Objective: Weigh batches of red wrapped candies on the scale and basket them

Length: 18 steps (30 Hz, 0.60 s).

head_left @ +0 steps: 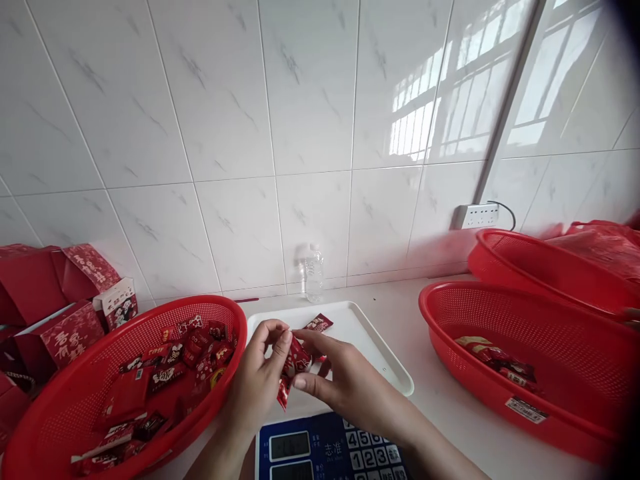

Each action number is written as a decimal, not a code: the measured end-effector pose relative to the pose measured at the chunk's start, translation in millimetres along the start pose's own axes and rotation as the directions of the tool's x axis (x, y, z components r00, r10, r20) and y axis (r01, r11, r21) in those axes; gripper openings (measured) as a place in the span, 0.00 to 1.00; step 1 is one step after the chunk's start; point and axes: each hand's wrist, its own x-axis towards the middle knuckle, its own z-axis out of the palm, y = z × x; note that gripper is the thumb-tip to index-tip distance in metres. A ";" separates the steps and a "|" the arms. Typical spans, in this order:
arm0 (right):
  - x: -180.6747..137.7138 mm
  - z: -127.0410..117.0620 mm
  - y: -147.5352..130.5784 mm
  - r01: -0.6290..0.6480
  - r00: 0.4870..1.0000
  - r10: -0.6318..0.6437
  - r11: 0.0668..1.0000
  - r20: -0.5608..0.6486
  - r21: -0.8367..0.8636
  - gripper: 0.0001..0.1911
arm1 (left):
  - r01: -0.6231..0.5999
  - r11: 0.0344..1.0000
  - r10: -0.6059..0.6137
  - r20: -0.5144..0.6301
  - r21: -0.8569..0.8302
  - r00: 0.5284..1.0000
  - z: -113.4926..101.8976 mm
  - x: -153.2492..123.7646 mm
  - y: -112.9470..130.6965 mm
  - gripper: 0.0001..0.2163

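Both my hands are over the white tray (380, 347) of a scale. My left hand (265, 367) pinches a small red candy packet (298, 360) between thumb and fingertips. From the other side, my right hand (343, 377) has its fingers and thumb closed around the same packet. A red piece of wrapper (283, 393) hangs just below, and whether it belongs to that packet I cannot tell. Behind my fingers another dark red packet (319, 323) lies on the tray. Close to me is the scale's blue panel (333, 453), partly covered by my right forearm.
A red basket (65, 400) with many red candy packets stands at left, beside red printed boxes (70, 333). At right, a red basket (450, 333) holds a few packets, with another basket (475, 257) behind. A clear bottle (315, 273) stands by the tiled wall.
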 end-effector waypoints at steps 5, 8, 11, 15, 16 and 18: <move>4.5 4.7 3.9 -0.033 0.995 0.043 0.994 -0.091 0.106 0.14 | -0.001 0.996 0.007 0.073 -0.087 0.997 4.7 -2.0 3.1 0.14; 7.6 -0.8 10.4 -0.033 0.994 0.061 0.962 -0.092 0.271 0.16 | 0.058 0.980 -0.022 0.184 -0.192 0.983 4.2 -1.4 6.4 0.15; 8.0 -4.6 11.5 -0.033 0.996 0.059 0.945 -0.069 0.325 0.18 | 0.095 0.977 -0.051 0.223 -0.193 0.974 2.8 -1.3 7.4 0.15; 6.8 -2.4 9.2 -0.032 0.998 0.046 0.948 -0.034 0.315 0.19 | 0.080 0.982 -0.050 0.172 -0.172 0.984 1.2 -2.3 7.4 0.14; 6.8 -1.6 9.4 -0.032 0.998 0.047 0.949 -0.039 0.313 0.18 | 0.082 0.983 -0.052 0.179 -0.162 0.982 1.1 -2.6 7.8 0.14; 7.1 -2.0 11.6 -0.032 0.997 0.054 0.951 -0.063 0.309 0.17 | 0.092 0.985 -0.063 0.189 -0.149 0.980 1.3 -2.9 9.0 0.14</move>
